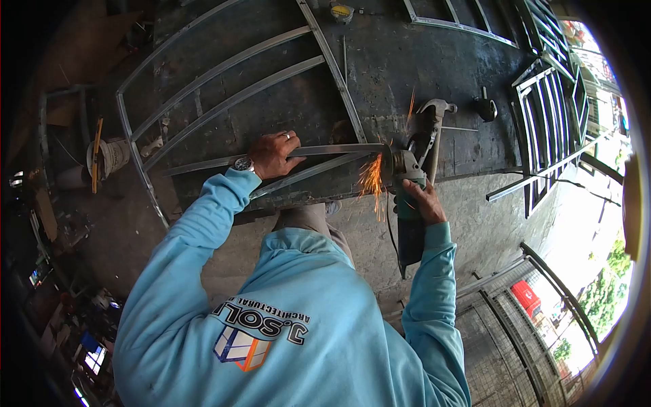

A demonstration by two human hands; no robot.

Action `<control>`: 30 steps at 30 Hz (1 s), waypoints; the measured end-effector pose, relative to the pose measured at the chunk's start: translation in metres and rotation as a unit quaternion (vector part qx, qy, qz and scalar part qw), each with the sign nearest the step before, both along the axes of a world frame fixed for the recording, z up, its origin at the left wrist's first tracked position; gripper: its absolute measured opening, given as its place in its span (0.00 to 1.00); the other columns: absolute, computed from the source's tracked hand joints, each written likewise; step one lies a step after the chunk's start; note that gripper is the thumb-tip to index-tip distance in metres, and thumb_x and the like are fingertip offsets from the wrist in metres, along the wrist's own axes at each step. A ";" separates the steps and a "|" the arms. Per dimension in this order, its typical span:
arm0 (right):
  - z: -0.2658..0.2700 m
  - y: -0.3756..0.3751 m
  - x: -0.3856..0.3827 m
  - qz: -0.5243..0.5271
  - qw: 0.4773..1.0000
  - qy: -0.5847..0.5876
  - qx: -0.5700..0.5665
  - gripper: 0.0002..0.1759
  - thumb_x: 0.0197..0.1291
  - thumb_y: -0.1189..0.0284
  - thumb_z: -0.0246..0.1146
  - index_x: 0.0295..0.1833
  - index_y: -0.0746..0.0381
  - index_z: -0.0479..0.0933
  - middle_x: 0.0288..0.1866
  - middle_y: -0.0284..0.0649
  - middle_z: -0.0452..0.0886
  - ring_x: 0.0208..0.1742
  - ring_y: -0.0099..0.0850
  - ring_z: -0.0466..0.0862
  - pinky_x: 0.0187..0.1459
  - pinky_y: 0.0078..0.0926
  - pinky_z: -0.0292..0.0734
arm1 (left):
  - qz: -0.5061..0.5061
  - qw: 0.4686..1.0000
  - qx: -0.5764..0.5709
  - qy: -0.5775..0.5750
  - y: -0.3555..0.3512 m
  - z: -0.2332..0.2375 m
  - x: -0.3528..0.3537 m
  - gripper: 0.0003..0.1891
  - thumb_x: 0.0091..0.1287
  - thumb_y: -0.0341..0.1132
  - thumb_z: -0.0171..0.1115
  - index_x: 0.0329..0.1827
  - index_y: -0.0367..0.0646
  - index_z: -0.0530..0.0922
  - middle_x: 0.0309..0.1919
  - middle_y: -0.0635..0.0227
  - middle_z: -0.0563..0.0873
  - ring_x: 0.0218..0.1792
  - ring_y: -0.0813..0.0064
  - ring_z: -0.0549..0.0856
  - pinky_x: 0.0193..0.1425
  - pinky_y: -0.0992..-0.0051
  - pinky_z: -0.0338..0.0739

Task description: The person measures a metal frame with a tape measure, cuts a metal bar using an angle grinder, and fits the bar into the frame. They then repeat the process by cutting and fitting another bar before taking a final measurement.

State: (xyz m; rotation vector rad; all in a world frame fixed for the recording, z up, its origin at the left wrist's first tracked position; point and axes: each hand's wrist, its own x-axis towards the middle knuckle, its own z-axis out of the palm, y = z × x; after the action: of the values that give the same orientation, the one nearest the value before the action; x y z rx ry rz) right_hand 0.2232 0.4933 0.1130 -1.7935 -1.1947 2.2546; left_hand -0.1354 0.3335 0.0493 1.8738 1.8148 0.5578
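Note:
My left hand (274, 154), with a ring and a wristwatch, is closed around a flat metal bar (332, 150) above the dark worktable (400, 74). At the bar's right end, my right hand (427, 200) grips a green and black angle grinder (410, 227). Its disc meets that end, and orange sparks (371, 178) spray mostly downward from there. Another metal bar (308, 175) slants below the one I hold. A claw hammer (437, 112) lies just beyond the grinder's head, beside a dark tool that is partly hidden.
A welded metal frame (220, 68) with curved bars covers the table's left side. Barred frames (553, 102) stand at the right edge. A tape measure (342, 12) lies at the far side, and a small dark round object (485, 108) sits right of the hammer.

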 end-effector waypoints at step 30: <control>-0.004 0.018 -0.011 0.054 0.997 -0.045 -0.018 0.41 0.49 0.52 0.77 0.60 0.68 0.72 0.43 0.43 0.82 0.35 0.31 0.84 0.34 0.32 0.85 | -0.004 1.000 0.008 -0.012 -0.001 -0.003 -0.002 0.15 0.55 0.40 0.74 0.37 0.41 0.79 0.36 0.60 0.83 0.36 0.58 0.85 0.39 0.63 0.81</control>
State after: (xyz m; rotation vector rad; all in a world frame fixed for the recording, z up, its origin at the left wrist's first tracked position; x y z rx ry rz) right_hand 0.2122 0.5110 0.1093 -1.9065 -1.3040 2.2882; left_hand -0.1374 0.3323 0.0461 1.8766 1.7925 0.5908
